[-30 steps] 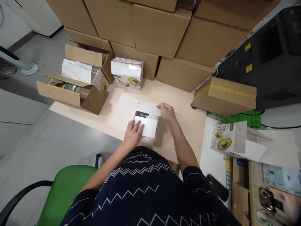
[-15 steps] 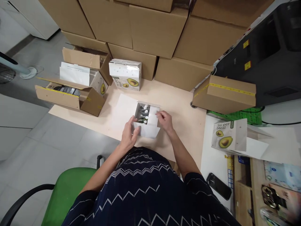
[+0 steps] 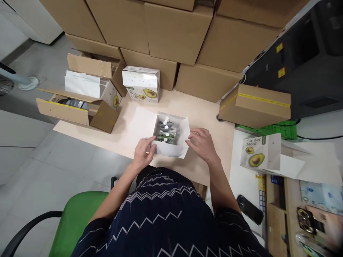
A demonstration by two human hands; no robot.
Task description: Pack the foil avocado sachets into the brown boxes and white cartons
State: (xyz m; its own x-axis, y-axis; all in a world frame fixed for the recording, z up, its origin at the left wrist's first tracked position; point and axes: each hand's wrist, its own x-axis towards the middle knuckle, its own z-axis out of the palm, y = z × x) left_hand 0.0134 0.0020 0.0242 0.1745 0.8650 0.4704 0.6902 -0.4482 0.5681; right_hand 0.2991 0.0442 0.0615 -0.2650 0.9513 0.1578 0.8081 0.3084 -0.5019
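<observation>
Left hand [image 3: 144, 153]: partly open, thumb and forefinger parted, tips touching the near left corner of an open white cardboard box [image 3: 173, 150]. Right hand [image 3: 203, 143]: half open, fingers loosely curled beside the box's raised right flap; contact cannot be told. Box sits on the pale wood-toned tabletop [image 3: 211, 125], before the torso, opening upward. Long axis appears to run away from the body, as does the row of white-capped pouches [image 3: 166, 135] inside.

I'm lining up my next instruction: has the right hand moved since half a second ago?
Yes. The right hand has moved rightward, toward the taped brown box, which serves as the fixed reference.
</observation>
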